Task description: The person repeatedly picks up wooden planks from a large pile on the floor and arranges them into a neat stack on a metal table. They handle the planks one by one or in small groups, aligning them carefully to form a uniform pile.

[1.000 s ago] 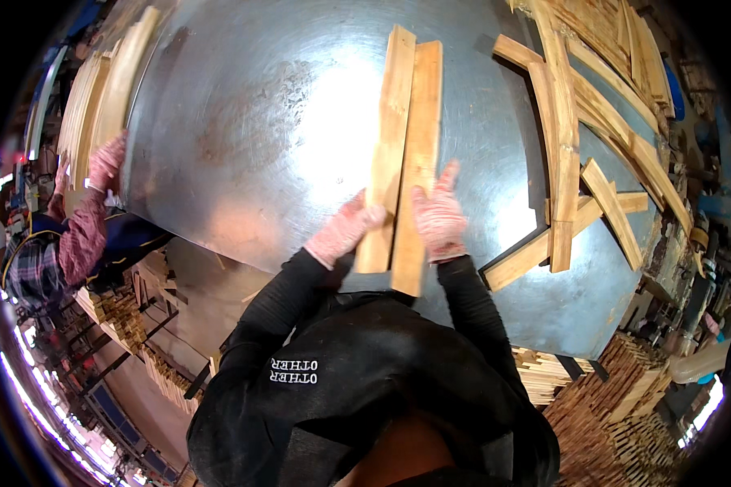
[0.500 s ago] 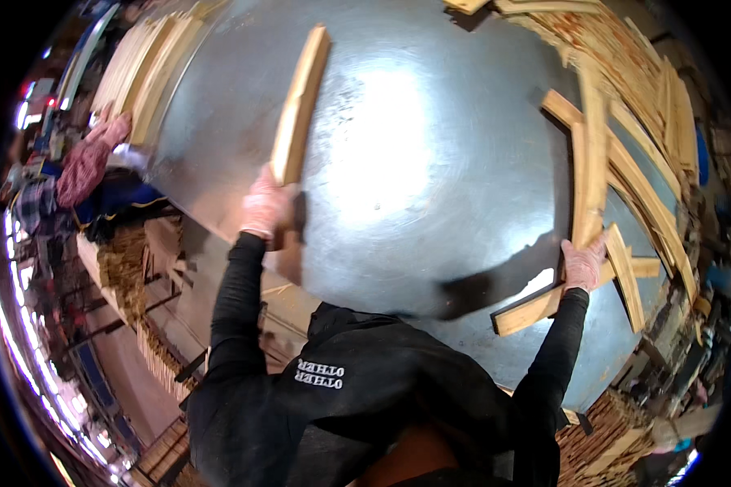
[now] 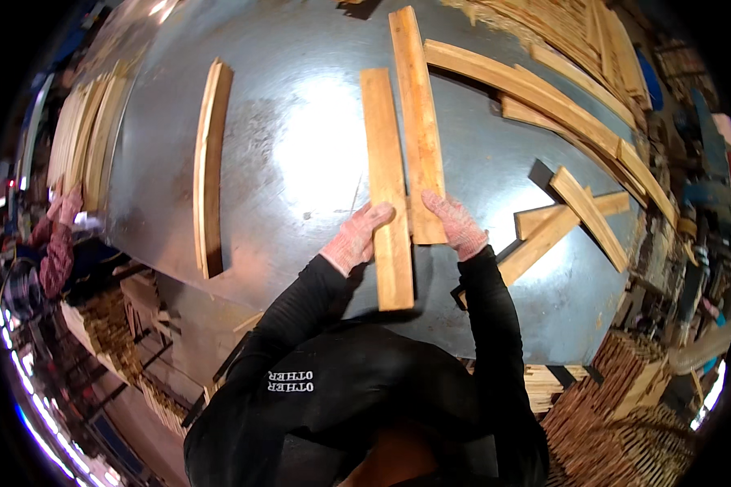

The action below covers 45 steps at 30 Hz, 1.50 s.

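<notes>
Two planks lie side by side at the middle of the metal table. My left hand (image 3: 356, 238), in a pale knit glove, is closed on the lower part of the left plank (image 3: 382, 138), with the thumb on its top face. The right plank (image 3: 417, 105) reaches farther away from me. My right hand (image 3: 458, 226), gloved too, grips that plank near its near end, the thumb on top and the other fingers partly hidden. A narrow gap separates the planks. Another plank (image 3: 211, 170) lies alone on the left side of the table.
The shiny metal table (image 3: 158, 154) carries crossed short boards (image 3: 589, 215) at right and long boards (image 3: 536, 101) beyond them. A co-worker's gloved hand (image 3: 67, 207) touches stacked planks (image 3: 89, 134) at far left. Piled wood strips (image 3: 601, 414) stand at lower right.
My left hand has let go of the plank at left and moved right onto another plank. My right hand has come left to the middle with its plank. The view has shifted.
</notes>
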{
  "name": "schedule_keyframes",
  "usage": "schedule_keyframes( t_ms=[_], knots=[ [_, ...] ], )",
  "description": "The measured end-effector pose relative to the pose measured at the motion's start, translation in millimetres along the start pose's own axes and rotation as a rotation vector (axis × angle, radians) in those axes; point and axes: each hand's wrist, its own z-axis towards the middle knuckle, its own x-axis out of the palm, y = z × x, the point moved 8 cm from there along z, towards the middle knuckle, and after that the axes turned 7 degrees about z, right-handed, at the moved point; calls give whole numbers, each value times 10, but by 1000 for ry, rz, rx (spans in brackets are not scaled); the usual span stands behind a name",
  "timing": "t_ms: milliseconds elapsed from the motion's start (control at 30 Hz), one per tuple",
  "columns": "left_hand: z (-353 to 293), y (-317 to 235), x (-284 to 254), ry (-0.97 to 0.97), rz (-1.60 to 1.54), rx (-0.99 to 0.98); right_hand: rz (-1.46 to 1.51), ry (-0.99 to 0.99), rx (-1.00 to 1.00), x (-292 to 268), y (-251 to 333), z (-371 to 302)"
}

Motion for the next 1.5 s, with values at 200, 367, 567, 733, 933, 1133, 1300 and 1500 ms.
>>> schedule_keyframes(
  t_ms=[200,367,567,733,933,1133,1300,1500],
  knots=[
    [141,-166,-466,-295,40,76,-1085,-1,117,815,671,-534],
    [213,-170,-553,-282,104,180,-1540,44,-522,712,1187,-241],
    [145,-208,-454,-205,-44,164,-2138,-220,16,-658,2584,1498],
    [187,-107,-608,-276,79,141,-1925,-49,-278,-457,2264,1656],
    [177,-208,-282,-217,-319,189,-1664,522,151,949,868,-54],
    [76,-177,-432,-307,-88,26,-2021,-33,-325,-251,2164,409],
    [45,-275,-397,-286,-109,65,-2209,308,72,-607,1985,420],
    [186,-29,-539,-277,-88,135,-1483,-546,-143,-1624,1595,102]
  ],
)
